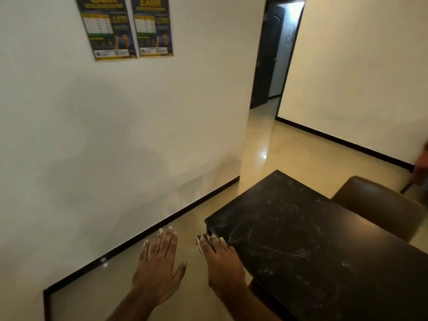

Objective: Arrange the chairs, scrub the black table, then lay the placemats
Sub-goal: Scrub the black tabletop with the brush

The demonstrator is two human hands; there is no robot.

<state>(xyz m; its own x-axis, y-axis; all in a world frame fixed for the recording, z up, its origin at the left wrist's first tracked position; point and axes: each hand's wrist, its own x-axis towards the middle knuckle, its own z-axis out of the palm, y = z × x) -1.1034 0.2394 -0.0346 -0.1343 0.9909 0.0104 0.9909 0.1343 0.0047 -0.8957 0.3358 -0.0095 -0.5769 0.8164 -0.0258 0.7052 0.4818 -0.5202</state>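
From the head camera, your right hand [220, 258] lies flat at the near corner of the black table [301, 239], pressing a striped scrubber [201, 243] under its fingers, likely starting the scrub. Your left hand [157, 269] hovers spread and empty. A brown chair [379, 205] sits tucked beyond.

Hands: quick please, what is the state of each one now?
Left hand: open, fingers spread, empty.
Right hand: fingers extended at the black table edge, over a striped thing; grip cannot be told.
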